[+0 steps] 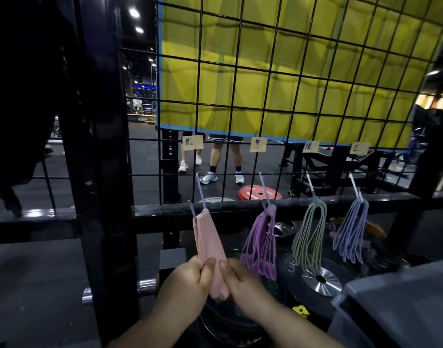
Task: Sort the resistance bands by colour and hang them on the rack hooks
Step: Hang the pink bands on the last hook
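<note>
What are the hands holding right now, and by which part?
The left hand and right hand both pinch the pink resistance bands near their lower end; the top hangs on the leftmost hook.

Wire grid (pixel 199 62): black metal, slight sheen.
Hooks (pixel 201 194): bright bare metal.
Pink resistance bands (pixel 209 237): smooth, matt elastic.
Labels (pixel 192 143): matt tan paper.
Yellow curtain (pixel 255 54): creased cloth.
Weight plate (pixel 290 272): matt black rubber, polished metal hub.

We wear nothing on our hands: our left hand (pixel 187 280) and right hand (pixel 243 280) have rounded fingers with short, plain nails, and our left forearm (pixel 150 330) and right forearm (pixel 290 325) are bare.
</note>
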A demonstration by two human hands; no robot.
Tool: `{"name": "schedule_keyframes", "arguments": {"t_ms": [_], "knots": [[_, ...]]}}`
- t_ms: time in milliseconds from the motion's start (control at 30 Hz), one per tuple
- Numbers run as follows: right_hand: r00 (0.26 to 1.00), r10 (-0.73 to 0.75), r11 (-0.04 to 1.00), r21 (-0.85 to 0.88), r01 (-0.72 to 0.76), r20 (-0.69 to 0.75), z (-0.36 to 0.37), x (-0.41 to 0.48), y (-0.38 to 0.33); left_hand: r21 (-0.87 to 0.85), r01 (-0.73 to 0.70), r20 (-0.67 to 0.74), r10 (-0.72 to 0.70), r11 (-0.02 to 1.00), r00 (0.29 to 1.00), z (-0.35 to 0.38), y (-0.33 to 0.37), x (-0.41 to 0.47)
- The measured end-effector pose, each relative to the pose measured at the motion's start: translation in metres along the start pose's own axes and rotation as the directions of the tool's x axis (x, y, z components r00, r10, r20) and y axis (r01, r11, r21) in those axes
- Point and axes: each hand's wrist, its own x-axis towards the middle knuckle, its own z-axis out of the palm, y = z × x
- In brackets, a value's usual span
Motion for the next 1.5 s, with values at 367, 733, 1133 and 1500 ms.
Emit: {"name": "schedule_keyframes", "arguments": {"t_ms": [367,733,1133,1500], "knots": [[0.998,0.059,0.997,-0.042,-0.060,-0.026,-0.015,-0.014,0.020,0.154,0.000,0.122,-0.019,0.988,0.992,0.024,-0.002,-0.012],[0.989,0.066,0.995,-0.064,-0.075,-0.130,-0.043,-0.034,0.043,0.208,-0.077,0.243,0.024,0.975,0.970,0.069,0.003,-0.012],[0.883,0.293,0.949,0.002,-0.314,-0.367,-0.117,-0.062,0.089,0.220,-0.165,0.478,0.041,0.961,0.877,0.159,0.076,0.008],[0.695,0.450,0.881,0.152,-0.448,-0.560,-0.225,-0.142,0.155,0.151,-0.280,0.730,0.084,0.948,0.679,0.277,0.150,-0.026]]}}
